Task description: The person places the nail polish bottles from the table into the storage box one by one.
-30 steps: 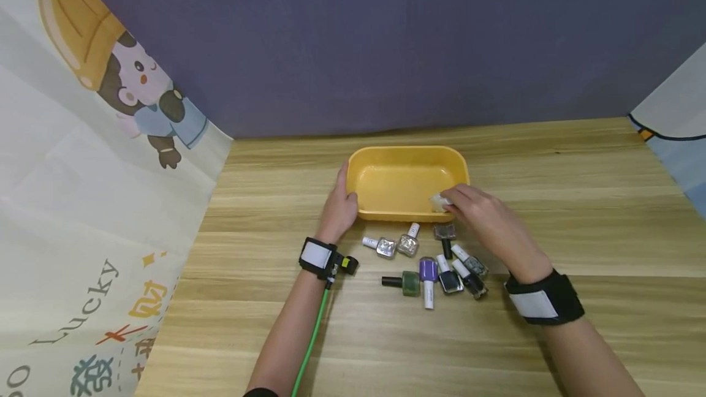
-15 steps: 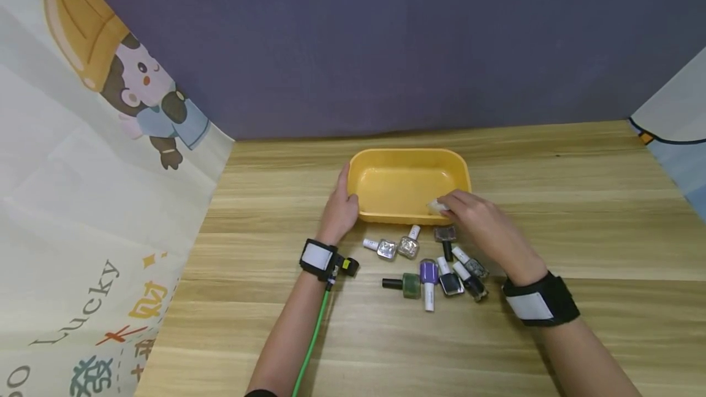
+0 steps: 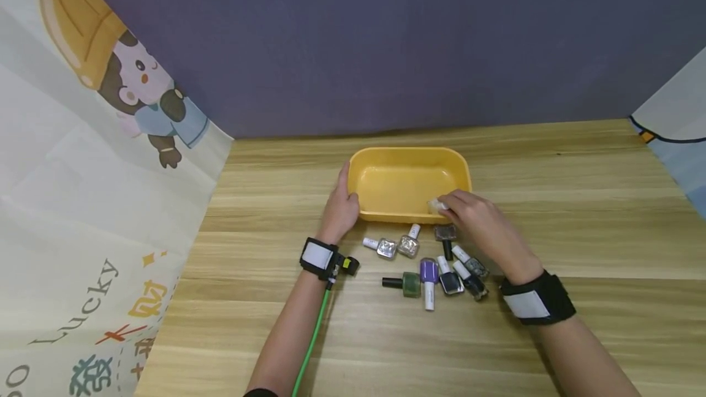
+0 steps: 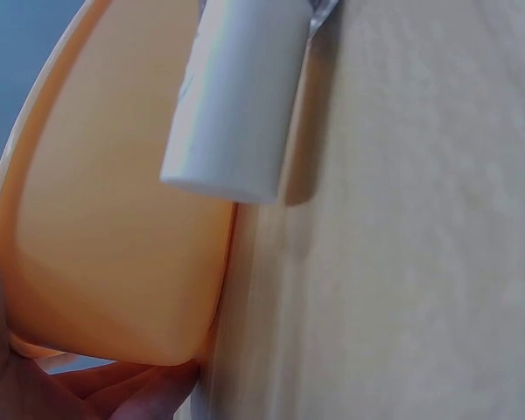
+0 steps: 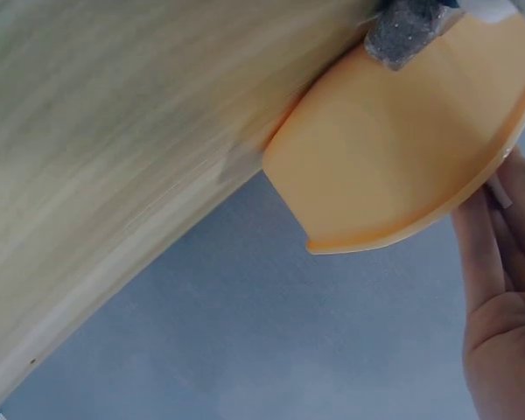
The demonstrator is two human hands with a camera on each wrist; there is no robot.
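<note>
A yellow plastic basin (image 3: 405, 215) stands on the wooden table. My left hand (image 3: 338, 212) grips its left end; in the left wrist view the fingers (image 4: 149, 391) curl round the basin's outside. At the near right corner my right hand (image 3: 480, 222) reaches over the rim and pinches a small pale nail polish bottle (image 3: 437, 206) inside the basin. The fingers partly cover that bottle. Just in front lie several more nail polish bottles: two glittery silver ones, a green bottle (image 3: 410, 285), a purple bottle (image 3: 428, 271) and several dark ones (image 3: 451, 282).
The wooden table (image 3: 248, 299) reaches back to a dark blue-grey wall (image 3: 386, 48). Printed cloth (image 3: 105, 201) hangs on the left. A green cable (image 3: 313, 348) runs along the left forearm from the wrist camera.
My right hand has shifted slightly toward me and left with the pale nail polish bottle, which stays inside the basin. The left hand and the loose bottles stay put.
</note>
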